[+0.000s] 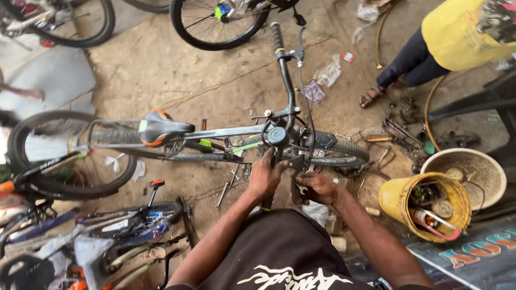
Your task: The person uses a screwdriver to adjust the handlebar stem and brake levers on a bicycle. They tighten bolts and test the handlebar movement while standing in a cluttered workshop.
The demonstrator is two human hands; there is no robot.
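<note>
**Handlebar work: near end in hand, bike upright**

1. Left hand point(264, 177): closed around the near end of the handlebar point(285, 80), just below the stem point(278, 134). Grip looks firm; fingers wrap the bar.

2. Right hand point(317, 188): curled shut on a small dark part point(296, 162) mounted at that same end of the bar. Whether it holds a tool cannot be told; the palm hides it.

3. Bike point(215, 137): stands upright across the floor, directly ahead of the person. Saddle point(158, 129) to the left, front wheel point(336, 153) to the right, both wheels fitted.

4. Far end of the handlebar: grip and brake lever point(298, 45) already in place, cable attached.

5. Progress, as judged: the far end appears finished; the near end is under adjustment and not yet closed up. Loose wrenches point(226, 190) lie on the floor beside the frame.

6. Surroundings: yellow bucket point(395, 198) of parts to the right, a basin point(486, 166) beyond it. Other bikes lie at lower left. Another wheel point(217, 21) stands at the top. A second person point(457, 37) in yellow sits at upper right, hands out of view.
</note>
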